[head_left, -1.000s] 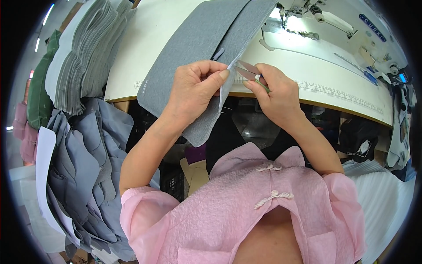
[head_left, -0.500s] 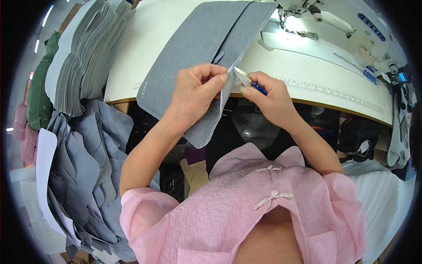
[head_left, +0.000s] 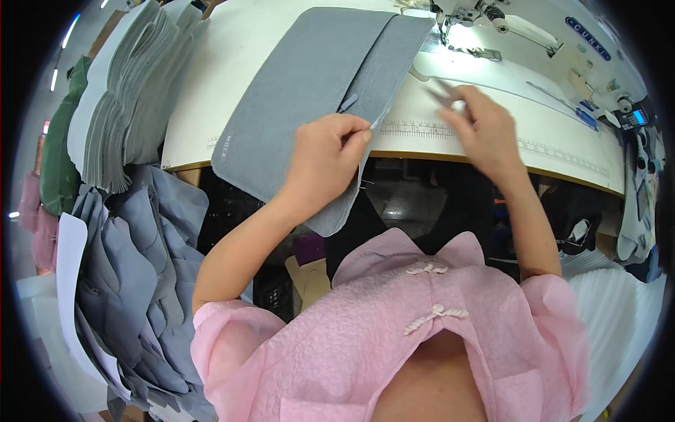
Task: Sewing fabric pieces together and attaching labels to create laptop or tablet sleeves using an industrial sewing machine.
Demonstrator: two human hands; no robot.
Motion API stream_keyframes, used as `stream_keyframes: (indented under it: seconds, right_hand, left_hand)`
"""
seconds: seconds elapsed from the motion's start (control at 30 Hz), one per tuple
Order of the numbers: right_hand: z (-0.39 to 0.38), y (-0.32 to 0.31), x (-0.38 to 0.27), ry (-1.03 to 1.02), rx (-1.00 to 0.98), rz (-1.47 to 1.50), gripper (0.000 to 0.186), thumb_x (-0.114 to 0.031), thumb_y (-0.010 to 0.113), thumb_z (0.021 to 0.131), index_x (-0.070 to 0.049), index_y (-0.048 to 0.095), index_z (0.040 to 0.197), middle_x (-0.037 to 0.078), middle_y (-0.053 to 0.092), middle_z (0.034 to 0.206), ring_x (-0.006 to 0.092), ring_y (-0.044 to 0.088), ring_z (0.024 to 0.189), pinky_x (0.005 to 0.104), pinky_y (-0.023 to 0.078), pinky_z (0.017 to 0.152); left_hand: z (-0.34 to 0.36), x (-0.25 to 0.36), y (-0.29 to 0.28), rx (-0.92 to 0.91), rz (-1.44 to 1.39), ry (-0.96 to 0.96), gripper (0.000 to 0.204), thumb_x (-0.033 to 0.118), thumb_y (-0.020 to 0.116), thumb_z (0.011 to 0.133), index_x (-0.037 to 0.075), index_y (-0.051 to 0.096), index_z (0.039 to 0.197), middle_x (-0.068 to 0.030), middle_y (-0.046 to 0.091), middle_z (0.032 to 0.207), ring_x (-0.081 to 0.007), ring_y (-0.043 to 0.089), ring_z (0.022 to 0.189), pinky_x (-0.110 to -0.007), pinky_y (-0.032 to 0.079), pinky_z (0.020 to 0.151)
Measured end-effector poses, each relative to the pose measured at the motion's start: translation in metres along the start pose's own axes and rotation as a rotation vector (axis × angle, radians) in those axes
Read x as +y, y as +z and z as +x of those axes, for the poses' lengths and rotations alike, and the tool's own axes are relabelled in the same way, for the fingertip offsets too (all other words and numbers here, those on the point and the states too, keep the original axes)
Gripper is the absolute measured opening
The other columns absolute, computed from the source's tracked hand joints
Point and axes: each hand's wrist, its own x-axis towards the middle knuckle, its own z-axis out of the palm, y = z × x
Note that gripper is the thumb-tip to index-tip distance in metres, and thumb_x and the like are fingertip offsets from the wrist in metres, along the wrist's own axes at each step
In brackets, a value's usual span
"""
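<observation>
A flat grey fabric pouch [head_left: 295,77] with a long zipper and a grey zipper pull [head_left: 348,103] lies slanted over the table's front edge. Its lower corner hangs past that edge. My left hand [head_left: 327,158] pinches the pouch's right edge between thumb and fingers. To the right, above the table, my right hand [head_left: 485,130] is closed around thread snips [head_left: 441,95], apart from the pouch. Motion smears the snips, and their blades point up and left. The fingers hide most of the handle.
A sewing machine [head_left: 492,28] with a lit needle area stands at the far right, near a screwdriver [head_left: 587,118]. Stacked grey fabric pieces [head_left: 133,91] stand at the left. Loose grey panels [head_left: 140,260] hang below them. A printed ruler [head_left: 415,129] runs along the table's front.
My right hand has moved right and slightly up with the snips, away from the pouch's edge. My left hand keeps its pinch, and the pouch has shifted slightly left.
</observation>
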Motion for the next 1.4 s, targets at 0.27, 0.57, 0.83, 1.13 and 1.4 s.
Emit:
stream_keyframes:
  seconds: [0.27,0.57,0.83,1.13,1.4]
  right_hand:
    - [0.000,-0.009,0.061,-0.027,0.130,-0.658,0.032,-0.023,0.057,0.077,-0.003,0.055,0.103,0.012,0.059,0.087,0.0270,0.055,0.082,0.0349,0.046,0.069]
    - [-0.013,0.043,0.007,-0.405,-0.114,0.065,0.027,-0.007,0.061,0.071,-0.008,0.061,0.098,0.008,0.052,0.082,0.0232,0.049,0.077,0.0330,0.043,0.069]
    - [-0.013,0.046,0.006,-0.460,-0.078,0.061,0.025,-0.012,0.064,0.067,-0.009,0.058,0.091,0.005,0.053,0.084,0.0216,0.049,0.076,0.0319,0.042,0.070]
    - [-0.012,0.054,0.005,-0.538,0.011,0.069,0.028,-0.008,0.061,0.067,-0.001,0.058,0.094,0.005,0.056,0.091,0.0203,0.049,0.074,0.0288,0.043,0.068]
    - [-0.012,0.057,0.008,-0.484,0.029,0.108,0.025,-0.006,0.060,0.067,0.000,0.060,0.092,0.008,0.058,0.088,0.0216,0.051,0.076,0.0292,0.044,0.070]
  left_hand:
    - [0.023,-0.015,0.031,-0.015,0.493,0.332,0.009,0.005,0.055,0.073,-0.002,0.061,0.076,-0.0153,0.057,0.067,-0.0298,0.057,0.061,-0.037,0.045,0.057]
    - [0.036,-0.020,0.019,-0.076,0.764,0.650,0.010,0.009,0.061,0.070,0.006,0.063,0.080,-0.0055,0.059,0.084,-0.0234,0.052,0.089,-0.035,0.039,0.078]
    - [0.039,-0.036,0.017,-0.047,0.543,0.572,0.014,0.011,0.063,0.069,0.007,0.062,0.082,-0.0030,0.058,0.088,-0.0219,0.052,0.092,-0.035,0.036,0.082]
    - [0.038,-0.036,0.016,-0.025,0.506,0.583,0.015,0.018,0.063,0.068,0.007,0.061,0.079,-0.0027,0.057,0.086,-0.0211,0.051,0.090,-0.036,0.034,0.081]
    - [0.037,-0.016,0.031,-0.028,0.700,0.318,0.011,0.017,0.058,0.068,0.007,0.061,0.066,-0.0050,0.057,0.077,-0.0224,0.051,0.085,-0.041,0.033,0.078]
